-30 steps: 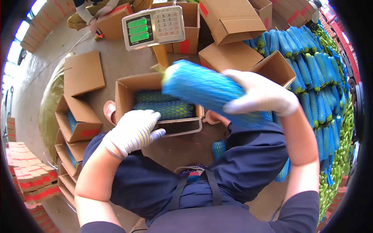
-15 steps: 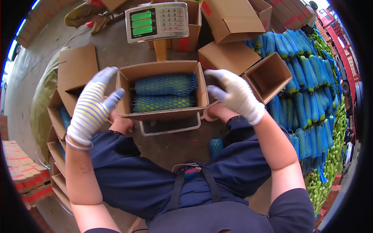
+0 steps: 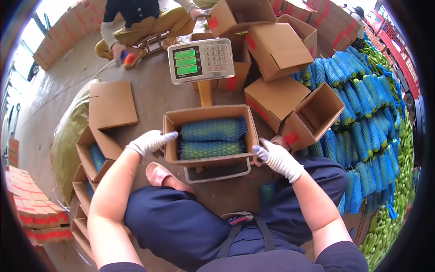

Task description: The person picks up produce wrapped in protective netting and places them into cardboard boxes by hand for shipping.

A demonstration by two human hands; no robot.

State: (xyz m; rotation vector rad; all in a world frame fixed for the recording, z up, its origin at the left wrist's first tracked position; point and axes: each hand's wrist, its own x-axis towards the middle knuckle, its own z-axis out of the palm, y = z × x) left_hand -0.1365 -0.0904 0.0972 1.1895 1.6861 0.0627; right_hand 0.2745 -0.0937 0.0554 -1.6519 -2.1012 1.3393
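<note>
An open cardboard box (image 3: 210,162) sits on a scale, with two blue-netted bundles of green produce (image 3: 213,130) lying in it. My left hand (image 3: 152,142), in a striped white glove, is at the box's left side, thumb at the rim and the other fingers partly hidden. At the right side, my gloved right hand (image 3: 277,158) has its fingertips against the box's lower right corner. Behind the box stands the scale's display (image 3: 201,61), lit green. Part of the scale platform (image 3: 217,172) shows below the box.
Netted bundles (image 3: 358,97) are stacked at right beside loose green produce (image 3: 392,226). Empty boxes (image 3: 281,47) stand behind the scale on the right; more boxes (image 3: 93,156) stand at left. Another person (image 3: 131,13) sits at the back. A netted bundle (image 3: 268,192) lies near my legs.
My hands have come down from above the box's sides to its side walls. The view has shifted, so the box and scale appear lower and further right, and the other person now shows.
</note>
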